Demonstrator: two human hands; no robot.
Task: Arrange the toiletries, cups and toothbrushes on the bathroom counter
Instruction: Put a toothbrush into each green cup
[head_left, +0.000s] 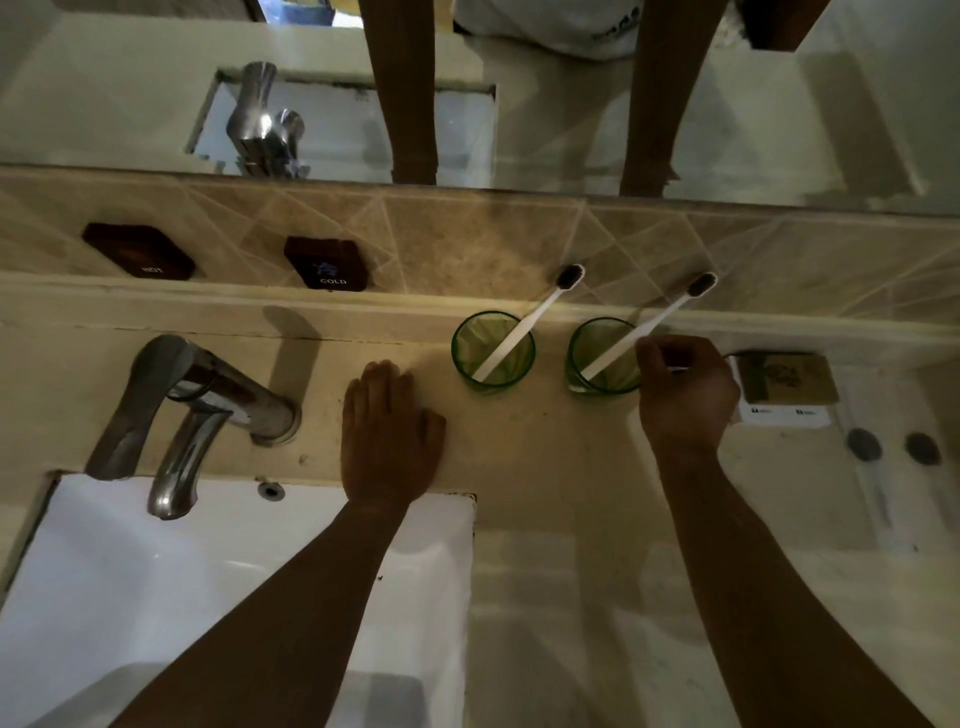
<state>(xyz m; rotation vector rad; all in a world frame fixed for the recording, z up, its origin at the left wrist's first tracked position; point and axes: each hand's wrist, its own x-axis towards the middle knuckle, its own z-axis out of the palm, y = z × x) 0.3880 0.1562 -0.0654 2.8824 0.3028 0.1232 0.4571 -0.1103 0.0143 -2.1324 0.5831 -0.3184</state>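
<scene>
Toothbrushes: one (524, 325) leaning in left green cup (493, 351), second (647, 327) in right cup (605, 358), both at back edge of worktop (545, 467). Right hand (685, 389) grip pinching second handle; left hand (389, 431) flat, fingers apart. Soap box (787, 387) toward right end. Probably near done; toiletries maybe left.

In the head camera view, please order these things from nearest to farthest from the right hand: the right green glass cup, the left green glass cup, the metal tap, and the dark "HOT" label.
1. Right green glass cup: directly beside the right hand, at its fingers.
2. Left green glass cup: further left on the counter.
3. Metal tap: beyond the left hand, over the basin.
4. Dark "HOT" label: far left on the tiled wall.
</scene>
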